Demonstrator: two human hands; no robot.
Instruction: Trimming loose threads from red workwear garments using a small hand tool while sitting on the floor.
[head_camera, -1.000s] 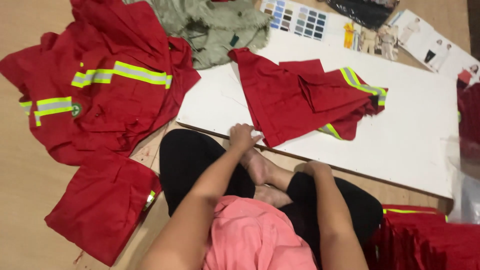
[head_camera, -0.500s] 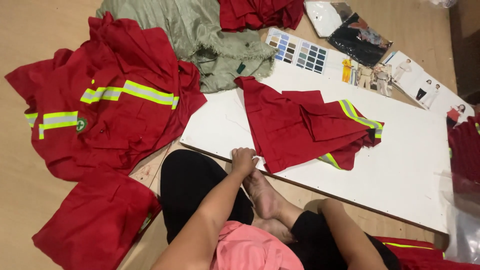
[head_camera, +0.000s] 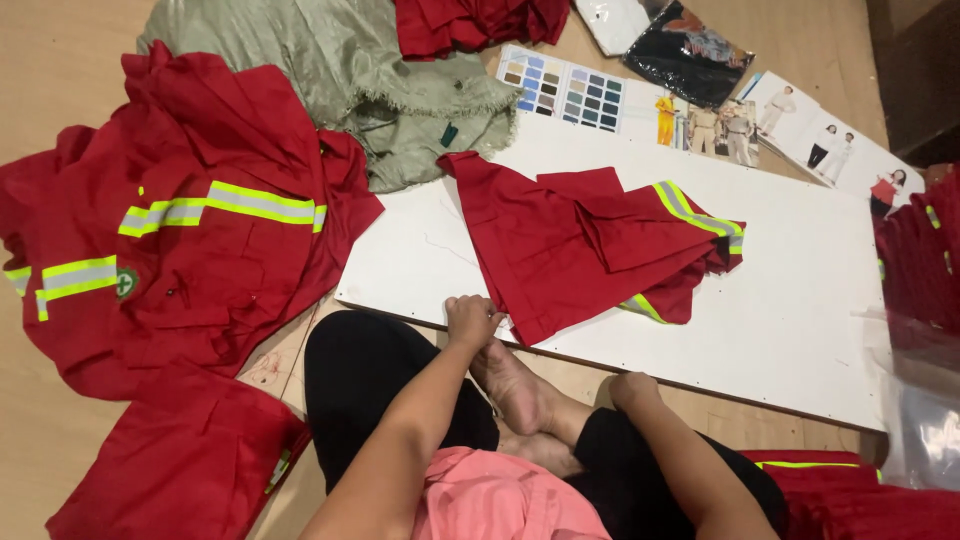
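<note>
Left hand (head_camera: 472, 318) closed, pinching red garment (head_camera: 585, 245) corner at surface (head_camera: 800, 320) near edge, should pull flat evenly; right hand (head_camera: 632, 388) loosely curled, empty, resting by that edge.

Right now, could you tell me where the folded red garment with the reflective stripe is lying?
In the head view, the folded red garment lies on the white board, centre-right, its near corner by the left hand, below the colour swatch card.

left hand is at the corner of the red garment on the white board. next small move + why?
Probably pinch that near corner and draw it flat. The left hand sits at the board edge touching the folded red garment, which lies rumpled on the white board; the right hand rests by the knee, off the cloth.
</note>
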